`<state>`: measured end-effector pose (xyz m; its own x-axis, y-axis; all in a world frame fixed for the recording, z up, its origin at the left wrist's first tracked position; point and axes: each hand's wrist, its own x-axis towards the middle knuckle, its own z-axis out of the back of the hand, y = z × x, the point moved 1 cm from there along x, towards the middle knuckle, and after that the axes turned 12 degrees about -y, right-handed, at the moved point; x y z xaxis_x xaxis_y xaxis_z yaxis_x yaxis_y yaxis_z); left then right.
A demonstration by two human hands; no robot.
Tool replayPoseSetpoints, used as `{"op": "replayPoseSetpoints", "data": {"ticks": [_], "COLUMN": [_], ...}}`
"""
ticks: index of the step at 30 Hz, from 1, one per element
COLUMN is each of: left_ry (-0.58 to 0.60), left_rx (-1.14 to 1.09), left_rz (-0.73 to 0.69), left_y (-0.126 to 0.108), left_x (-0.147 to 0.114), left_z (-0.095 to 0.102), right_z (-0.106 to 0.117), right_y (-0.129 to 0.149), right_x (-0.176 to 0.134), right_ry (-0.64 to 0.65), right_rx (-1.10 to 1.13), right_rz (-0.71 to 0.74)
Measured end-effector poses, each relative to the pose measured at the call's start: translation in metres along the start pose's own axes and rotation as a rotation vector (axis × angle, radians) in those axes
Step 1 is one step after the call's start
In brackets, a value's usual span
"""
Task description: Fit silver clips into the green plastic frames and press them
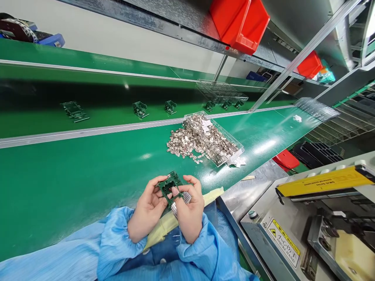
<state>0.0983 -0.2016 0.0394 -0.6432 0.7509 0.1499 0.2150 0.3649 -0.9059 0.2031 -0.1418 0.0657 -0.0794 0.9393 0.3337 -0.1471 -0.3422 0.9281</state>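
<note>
Just above the bench's front edge, a green circuit board (170, 186) with cut-outs is held between my two hands. My left hand (149, 207) pinches its left side between thumb and fingers. From the right, my right hand (190, 207) grips the same board, its thumb over the board's middle. Beside the right fingers shows a silvery, ribbed piece (186, 197); whether it is attached to the board I cannot tell. Farther off, a heap of small metal pieces (187, 140) spills out of a clear plastic tray (238, 152) lying on the green bench (88, 171).
More circuit boards (140, 109) sit along the conveyor strip behind the rail. A clear tray stack (222, 91) stands at the back. To my right is a machine (263, 222) with a hand-injury warning label. Red bins (240, 23) hang above; yellow tape (212, 196) lines the bench edge.
</note>
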Motion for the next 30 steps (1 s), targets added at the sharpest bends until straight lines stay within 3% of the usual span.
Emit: {"op": "replayPoseSetpoints", "data": {"ticks": [8, 14, 16, 22, 30], "left_ry": [-0.092, -0.128, -0.144, -0.183, -0.087], "left_rx": [0.047, 0.088, 0.090, 0.140, 0.252], "left_rz": [0.076, 0.138, 0.141, 0.141, 0.130], "left_y": [0.001, -0.003, -0.004, -0.009, -0.008], "left_x": [0.001, 0.000, -0.001, -0.004, -0.020], "left_z": [-0.003, -0.006, -0.007, -0.011, -0.015], "right_z": [0.001, -0.002, -0.004, -0.004, 0.018], "right_y": [0.000, -0.003, -0.002, -0.003, 0.003], "right_x": [-0.003, -0.003, -0.002, -0.004, -0.020], "right_ry": [0.049, 0.115, 0.114, 0.092, 0.006], "right_rx": [0.041, 0.295, 0.356, 0.469, 0.451], "right_rz": [-0.036, -0.442, -0.514, -0.573, -0.596]}}
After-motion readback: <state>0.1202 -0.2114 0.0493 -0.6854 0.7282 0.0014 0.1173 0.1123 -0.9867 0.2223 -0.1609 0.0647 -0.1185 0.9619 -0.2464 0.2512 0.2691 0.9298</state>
